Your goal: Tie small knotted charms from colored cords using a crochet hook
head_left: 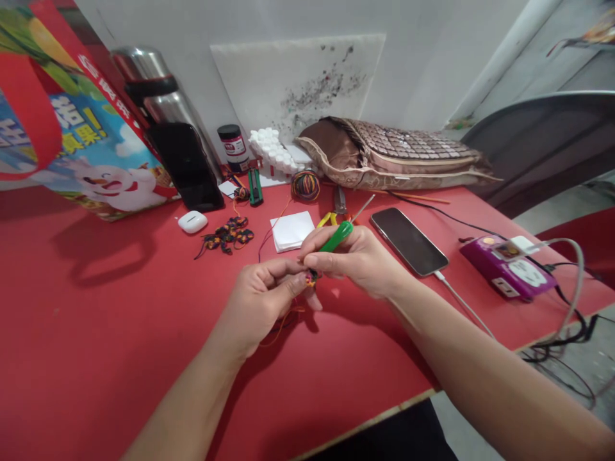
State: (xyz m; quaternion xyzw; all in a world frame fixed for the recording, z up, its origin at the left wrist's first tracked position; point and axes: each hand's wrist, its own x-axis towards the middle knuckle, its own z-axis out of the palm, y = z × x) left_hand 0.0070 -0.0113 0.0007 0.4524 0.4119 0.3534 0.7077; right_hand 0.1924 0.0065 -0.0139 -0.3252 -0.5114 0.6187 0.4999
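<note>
Left grip point(259, 296) pinching yarn piece point(311, 279), pink, orange, dark; right grip point(368, 259) clamping green-handled tool point(338, 236).

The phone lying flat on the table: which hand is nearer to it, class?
Right. The right hand, holding the green-handled tool, is just left of the phone; the left hand is farther left, its fingers on the small multicoloured thread piece.

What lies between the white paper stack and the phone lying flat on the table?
In the head view, pliers lie between them, partly hidden; the right hand holds a green-handled tool in front of that stretch.
</note>
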